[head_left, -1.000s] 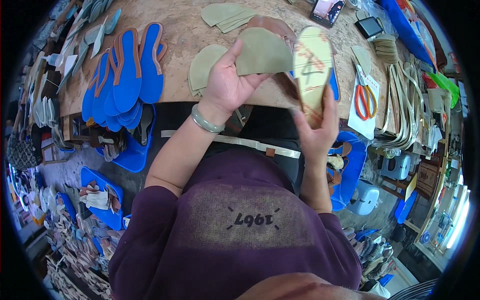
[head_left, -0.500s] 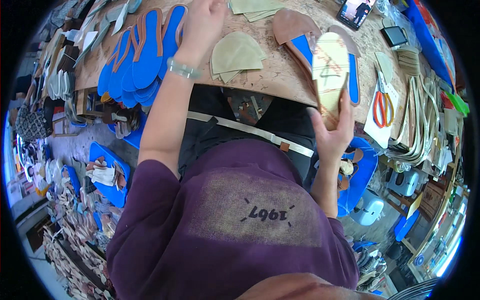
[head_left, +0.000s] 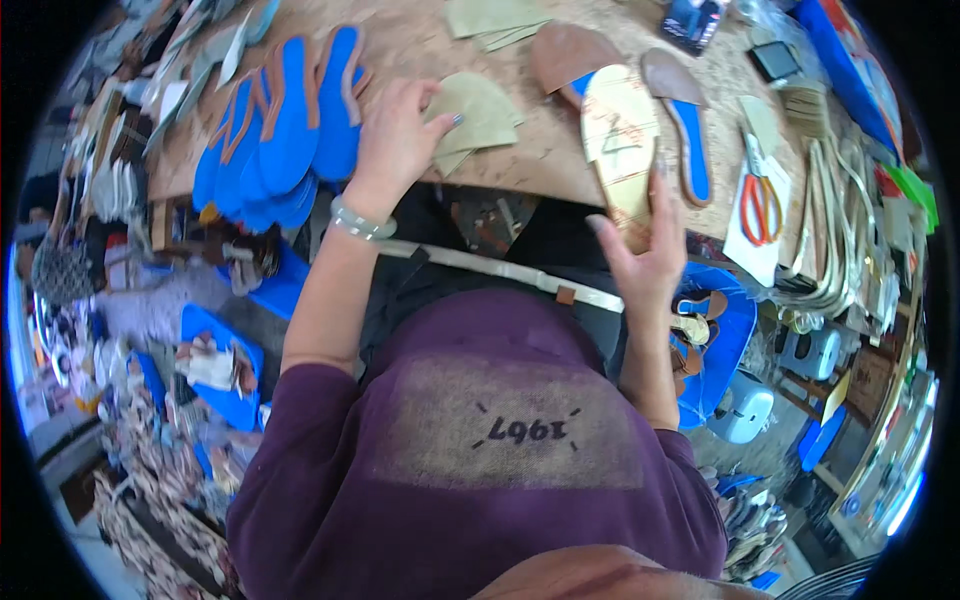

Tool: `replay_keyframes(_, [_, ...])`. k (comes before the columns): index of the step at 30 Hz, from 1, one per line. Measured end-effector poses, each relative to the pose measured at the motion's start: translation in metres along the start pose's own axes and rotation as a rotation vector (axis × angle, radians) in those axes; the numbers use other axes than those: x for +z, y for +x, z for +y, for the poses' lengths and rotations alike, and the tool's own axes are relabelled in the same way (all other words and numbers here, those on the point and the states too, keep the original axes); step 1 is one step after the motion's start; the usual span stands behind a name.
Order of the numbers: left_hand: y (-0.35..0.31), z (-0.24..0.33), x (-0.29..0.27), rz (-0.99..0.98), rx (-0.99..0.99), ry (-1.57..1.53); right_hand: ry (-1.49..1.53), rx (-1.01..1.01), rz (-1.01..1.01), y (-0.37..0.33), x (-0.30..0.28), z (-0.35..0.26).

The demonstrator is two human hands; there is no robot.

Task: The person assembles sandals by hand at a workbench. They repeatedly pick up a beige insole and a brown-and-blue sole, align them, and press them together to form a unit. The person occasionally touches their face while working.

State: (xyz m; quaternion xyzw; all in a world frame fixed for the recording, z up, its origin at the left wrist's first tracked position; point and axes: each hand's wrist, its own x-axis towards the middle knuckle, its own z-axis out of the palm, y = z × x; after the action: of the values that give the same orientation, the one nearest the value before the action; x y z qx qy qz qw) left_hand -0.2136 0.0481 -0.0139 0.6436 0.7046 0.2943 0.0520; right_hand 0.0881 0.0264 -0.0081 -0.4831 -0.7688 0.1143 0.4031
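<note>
My right hand (head_left: 652, 250) grips the heel end of a cream-coloured insole (head_left: 620, 125) with reddish marks, tilted over the front edge of the workbench. Close to the left edge of a small pile of pale olive, fan-shaped pieces (head_left: 478, 112) is my left hand (head_left: 397, 140), its thumb and fingers apart with nothing visible between them. Partly behind the cream insole lies a brown-toed blue insole (head_left: 570, 55), and a second brown-and-blue insole (head_left: 690, 140) is just right of it. Several blue insoles with brown edging (head_left: 290, 130) overlap at the left of the bench.
Orange-handled scissors (head_left: 762, 208) rest on white paper at the right, beside bundled strips (head_left: 840, 220). A phone (head_left: 692, 22) and a small black box (head_left: 775, 62) are at the back. More olive pieces (head_left: 490, 18) lie farther off. Blue bins (head_left: 728, 340) stand below the bench.
My left hand has come back from the far side of the bench to the olive pieces. The cream insole in my right hand has shifted slightly left.
</note>
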Motion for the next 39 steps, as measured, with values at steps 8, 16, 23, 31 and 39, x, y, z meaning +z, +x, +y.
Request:
replay_keyframes(8, [0.001, -0.007, -0.001, 0.123, 0.086, 0.016, 0.113, 0.174, -0.094, -0.004, -0.007, 0.003])
replay_keyframes(16, [0.059, 0.018, -0.017, 0.163, -0.195, -0.509, 0.022, 0.027, 0.021, -0.001, -0.010, 0.018])
replay_keyframes(23, [0.145, -0.014, 0.015, 0.178, -0.162, 0.121, 0.073, -0.001, 0.064, -0.005, -0.021, 0.013])
replay_keyframes(31, [0.030, 0.001, 0.001, 0.000, -0.014, 0.139, 0.122, 0.143, 0.002, -0.012, -0.030, 0.017])
replay_keyframes(39, [0.003, 0.008, 0.010, 0.135, 0.034, 0.091, 0.091, -0.004, 0.044, 0.004, -0.019, 0.008])
